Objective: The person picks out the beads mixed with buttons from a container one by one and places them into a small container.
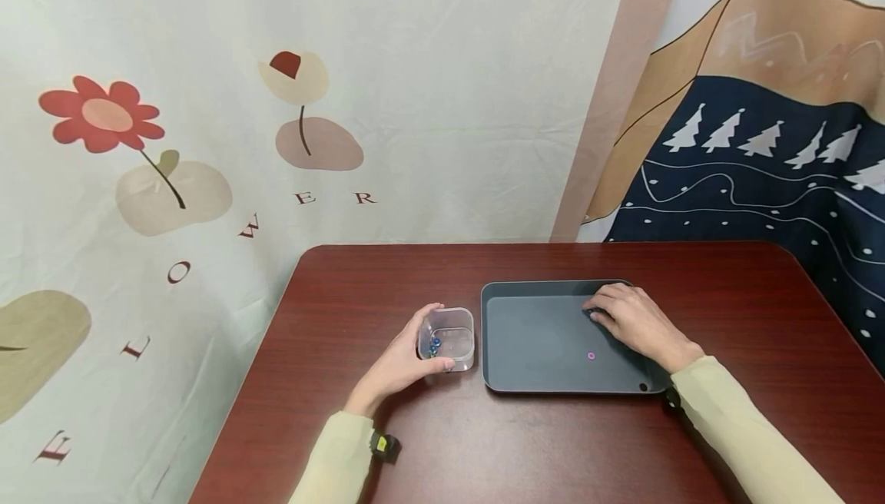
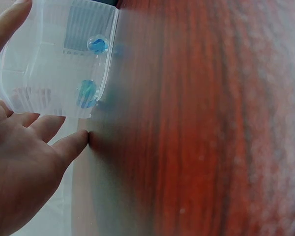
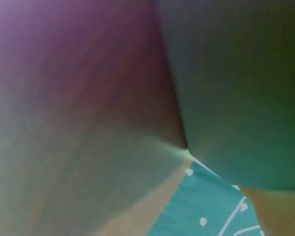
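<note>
A small clear plastic box (image 1: pixel 465 335) stands at the left side of a grey tray (image 1: pixel 532 343). My left hand (image 1: pixel 404 362) grips it between thumb and fingers. Blue glass marbles (image 1: pixel 435 344) lie at its left inside; in the left wrist view, a blue-swirled marble (image 2: pixel 97 45) and a blue-green marble (image 2: pixel 87 93) show through the wall. Over the tray's right part, my right hand (image 1: pixel 639 323) reaches down with bent fingers. Something dark shows by its fingertips, too small to name. A small pink ring (image 1: pixel 591 356) lies on the tray nearby.
A dark round spot (image 1: pixel 644 387) sits in the tray's near right corner. Both rest on a reddish-brown wooden table (image 1: pixel 553 442). Behind stand a pale flower-printed curtain (image 1: pixel 449 104) and a dark blue tree-printed cloth (image 1: pixel 747 189). The right wrist view is mostly blocked and blurred.
</note>
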Action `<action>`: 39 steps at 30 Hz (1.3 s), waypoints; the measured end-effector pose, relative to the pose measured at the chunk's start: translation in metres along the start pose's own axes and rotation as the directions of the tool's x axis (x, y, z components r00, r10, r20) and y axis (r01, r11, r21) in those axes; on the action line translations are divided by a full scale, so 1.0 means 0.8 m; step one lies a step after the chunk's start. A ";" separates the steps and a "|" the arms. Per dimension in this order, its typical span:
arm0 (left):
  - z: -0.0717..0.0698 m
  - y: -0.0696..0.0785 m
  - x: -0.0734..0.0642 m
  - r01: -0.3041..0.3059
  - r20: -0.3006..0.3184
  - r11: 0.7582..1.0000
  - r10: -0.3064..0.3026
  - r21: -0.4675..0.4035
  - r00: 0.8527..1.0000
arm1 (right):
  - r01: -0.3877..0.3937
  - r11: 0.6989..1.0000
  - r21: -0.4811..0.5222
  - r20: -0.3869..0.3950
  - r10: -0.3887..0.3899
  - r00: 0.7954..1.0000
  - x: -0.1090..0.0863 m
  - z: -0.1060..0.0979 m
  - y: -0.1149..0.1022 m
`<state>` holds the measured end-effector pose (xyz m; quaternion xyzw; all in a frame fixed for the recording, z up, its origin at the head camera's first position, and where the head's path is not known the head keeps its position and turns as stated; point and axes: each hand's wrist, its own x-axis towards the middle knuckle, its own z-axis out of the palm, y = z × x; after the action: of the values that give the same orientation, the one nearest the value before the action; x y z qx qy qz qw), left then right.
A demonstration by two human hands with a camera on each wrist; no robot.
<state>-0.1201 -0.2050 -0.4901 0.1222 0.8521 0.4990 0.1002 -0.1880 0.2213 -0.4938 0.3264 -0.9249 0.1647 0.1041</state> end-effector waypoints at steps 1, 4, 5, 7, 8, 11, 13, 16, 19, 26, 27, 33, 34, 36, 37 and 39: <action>0.000 0.001 0.000 0.002 0.001 1.000 -0.002 0.000 1.000 | -0.001 1.000 0.001 -0.005 0.001 1.000 0.000 -0.002 -0.001; 0.001 0.001 -0.001 0.007 -0.002 1.000 -0.007 0.007 1.000 | -0.006 1.000 0.008 -0.023 0.006 1.000 -0.001 -0.011 -0.005; 0.001 0.001 -0.001 0.009 -0.005 1.000 -0.009 0.011 1.000 | -0.007 1.000 0.008 -0.030 0.007 1.000 -0.002 -0.014 -0.006; 0.001 0.000 -0.001 0.012 -0.010 1.000 -0.012 0.018 1.000 | -0.008 1.000 0.006 -0.041 0.008 0.999 -0.003 -0.019 -0.009; 0.001 0.000 -0.002 0.015 -0.013 1.000 -0.015 0.023 1.000 | -0.010 1.000 0.006 -0.046 0.010 0.999 -0.003 -0.022 -0.011; 0.002 -0.001 -0.002 0.016 -0.018 0.999 -0.016 0.036 1.000 | -0.019 1.000 0.008 -0.064 0.019 0.998 -0.005 -0.028 -0.017; 0.002 0.000 -0.002 0.016 -0.018 0.999 -0.015 0.042 1.000 | -0.025 1.000 0.014 -0.081 0.026 0.996 -0.006 -0.032 -0.020; 0.002 0.000 -0.002 0.014 -0.012 0.999 -0.013 0.050 1.000 | -0.028 0.999 0.036 -0.120 0.032 0.992 -0.009 -0.036 -0.028; 0.002 0.001 -0.002 0.016 -0.003 0.998 -0.016 0.057 1.000 | -0.016 0.997 0.071 -0.172 0.028 0.985 -0.009 -0.039 -0.036; 0.001 0.001 -0.002 0.016 -0.004 0.998 -0.015 0.064 1.000 | -0.004 0.989 0.149 -0.260 0.043 0.965 -0.008 -0.046 -0.055; 0.001 0.001 -0.002 0.017 -0.005 0.998 -0.017 0.060 1.000 | -0.005 0.987 0.161 -0.266 0.049 0.963 -0.008 -0.047 -0.058; 0.000 0.001 -0.003 0.018 -0.008 1.000 -0.018 0.026 1.000 | 0.025 0.974 0.226 -0.328 0.051 0.943 -0.003 -0.046 -0.077; 0.000 0.002 -0.003 0.015 -0.008 1.000 -0.015 0.022 1.000 | 0.036 0.971 0.237 -0.339 0.048 0.939 -0.002 -0.045 -0.080; 0.000 0.001 -0.002 0.009 -0.008 1.000 -0.009 0.016 1.000 | 0.054 0.964 0.260 -0.356 0.044 0.933 0.001 -0.041 -0.087; 0.000 0.001 -0.002 0.007 -0.008 1.000 -0.007 0.016 1.000 | 0.062 0.960 0.273 -0.363 0.043 0.931 0.003 -0.040 -0.090; 0.001 0.000 -0.002 0.009 -0.004 1.000 -0.009 0.014 1.000 | 0.072 0.953 0.296 -0.370 0.045 0.928 0.005 -0.036 -0.097</action>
<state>-0.1185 -0.2049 -0.4900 0.1181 0.8563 0.4928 0.0998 -0.1394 0.1728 -0.4479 0.3079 -0.8494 0.3632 0.2275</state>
